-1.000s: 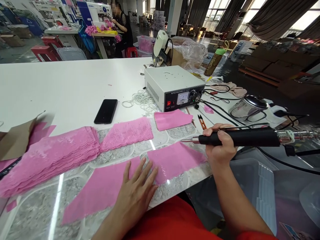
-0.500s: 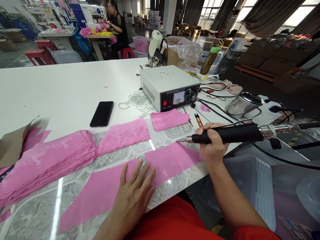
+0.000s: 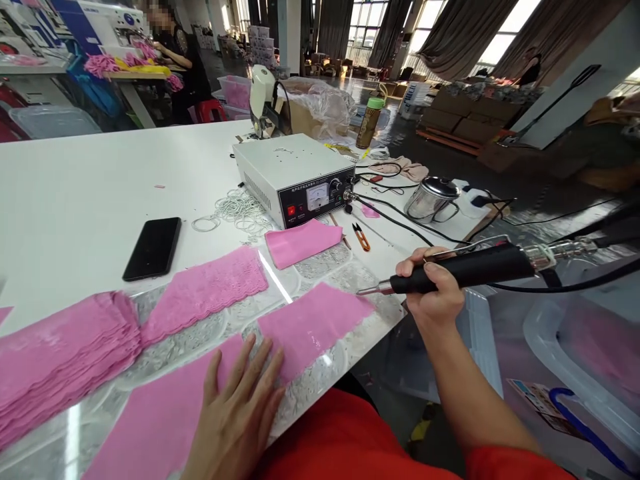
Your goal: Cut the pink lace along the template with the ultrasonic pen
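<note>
My left hand [image 3: 240, 400] lies flat with fingers spread. It presses on a pink fabric piece [image 3: 155, 407], and its fingertips reach the left edge of another pink piece [image 3: 315, 327]. In my right hand [image 3: 434, 293] is a black ultrasonic handpiece [image 3: 475, 267] with a slim metal tip, its cable trailing off to the right. The tip is at the upper right edge of that second piece; whether it touches I cannot tell. Further left are a lace-edged pink piece [image 3: 210, 287] and a thick stack of pink pieces [image 3: 65, 360]. A folded pink piece [image 3: 304, 243] lies beyond.
The handpiece's control box [image 3: 295, 173] stands behind the fabric. Around it are a phone [image 3: 153, 248], tangled white cord [image 3: 240, 210], orange thread snips [image 3: 361, 237] and a lidded glass mug [image 3: 433, 200]. Plastic bins [image 3: 480, 340] sit below the table edge. A person [image 3: 175, 60] sits at a sewing machine.
My view has turned rightward, so the table things appear further left. The handpiece tip has moved right along the fabric's upper edge. My left hand stays flat on the fabric.
</note>
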